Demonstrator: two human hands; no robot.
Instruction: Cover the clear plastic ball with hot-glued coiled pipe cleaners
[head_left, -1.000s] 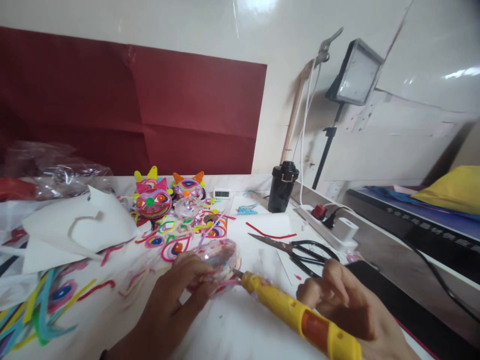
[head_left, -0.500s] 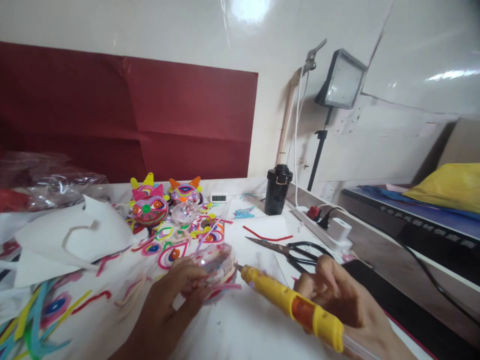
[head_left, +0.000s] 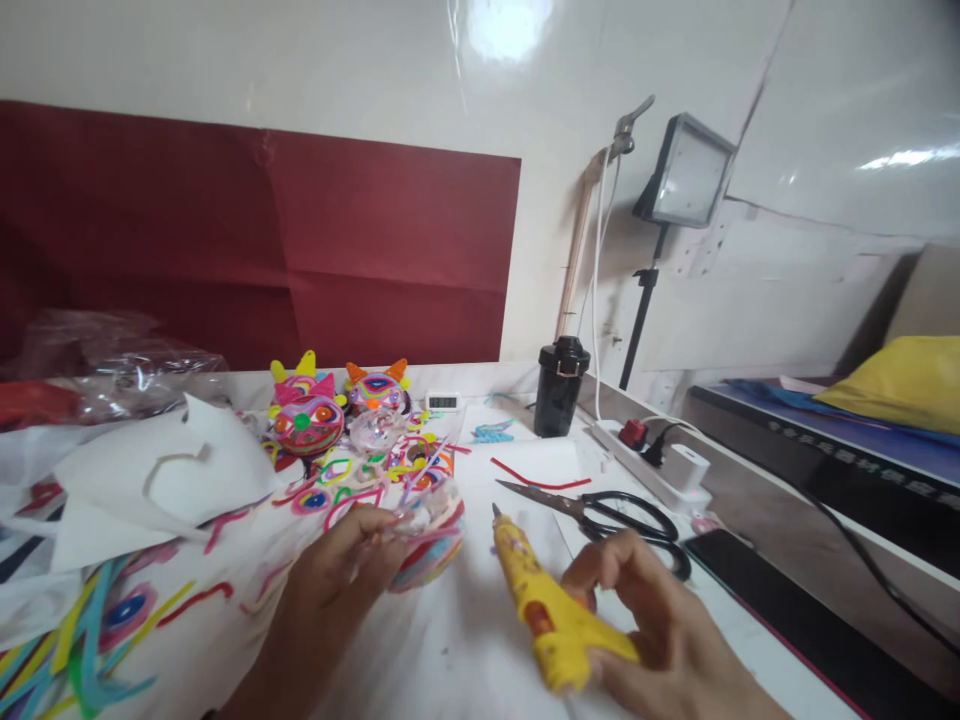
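My left hand pinches a small rounded ornament, clear plastic on one side and decorated with coloured strips on the other. Its near part is hidden by my fingers. In my right hand is a yellow glue gun, its dark nozzle pointing up and away from me, apart from the ornament. Just beyond the glue gun lie black-handled scissors on white paper, with a red strip behind them.
Finished animal-face ornaments stand at the back left, among coloured pieces. White cut paper and coloured strips lie at left. A black bottle, a power strip and a dark flat slab are at right.
The glue gun has swung upright and its nozzle has come away from the ornament. My left hand has turned the ornament, so more of its coloured side shows. The view has shifted slightly.
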